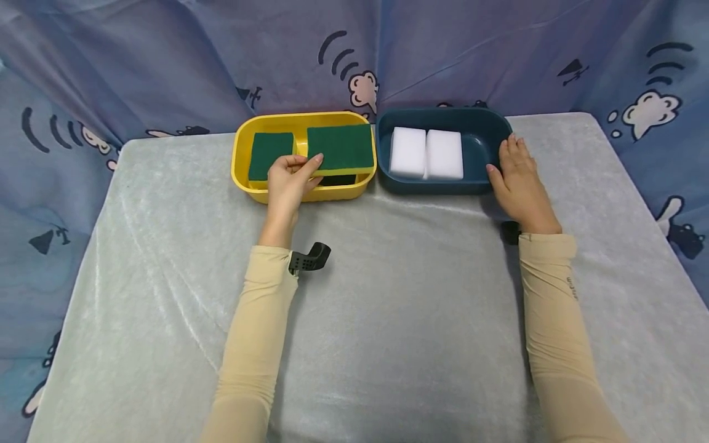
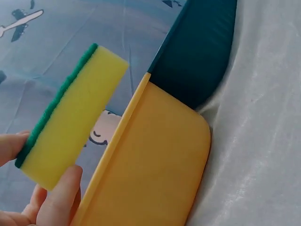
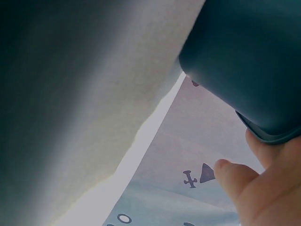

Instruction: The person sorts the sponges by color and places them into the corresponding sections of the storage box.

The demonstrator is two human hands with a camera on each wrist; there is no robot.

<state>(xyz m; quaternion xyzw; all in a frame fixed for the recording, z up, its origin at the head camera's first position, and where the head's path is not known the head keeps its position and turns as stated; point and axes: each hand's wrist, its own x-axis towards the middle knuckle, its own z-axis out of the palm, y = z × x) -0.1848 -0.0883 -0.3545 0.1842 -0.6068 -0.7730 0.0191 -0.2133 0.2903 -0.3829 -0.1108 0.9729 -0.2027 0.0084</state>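
Note:
My left hand (image 1: 288, 183) pinches a scouring sponge (image 1: 340, 147) at its left end, thumb on the green side. In the left wrist view the sponge (image 2: 77, 115) shows its thick yellow foam, held above the rim of the yellow bin (image 2: 155, 155). Another green-topped sponge (image 1: 271, 155) lies inside the yellow bin (image 1: 241, 166), and the held one partly hides a dark piece beneath. My right hand (image 1: 522, 184) rests on the right end of the dark teal bin (image 1: 487, 183), fingers straight. Two white sponges (image 1: 408, 152) lie side by side in that bin.
Both bins stand side by side at the back of a table with a grey cloth (image 1: 388, 320). A patterned blue curtain (image 1: 476, 55) hangs right behind them. A black wrist strap (image 1: 310, 257) sits on the left forearm.

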